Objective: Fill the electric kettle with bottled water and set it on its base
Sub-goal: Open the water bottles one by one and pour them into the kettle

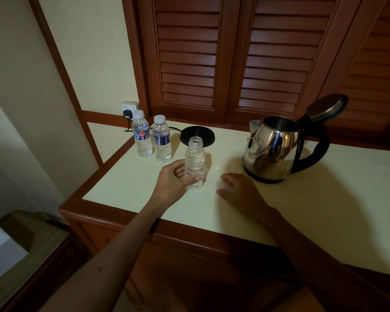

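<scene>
A steel electric kettle (273,149) with a black handle stands on the cream countertop at the right, its lid (327,106) flipped up. Its round black base (197,135) lies apart, further left near the back. An uncapped, clear, label-free bottle (194,161) stands upright in front of the base and looks empty. My left hand (173,183) wraps around its lower part. My right hand (236,188) rests on the counter just left of the kettle, fingers curled over something small and pale that I cannot identify.
Two capped, labelled water bottles (141,136) (161,138) stand side by side at the back left. The base's cord runs to a plug in a wall socket (129,109). Wooden louvred doors (230,59) rise behind the countertop (324,210).
</scene>
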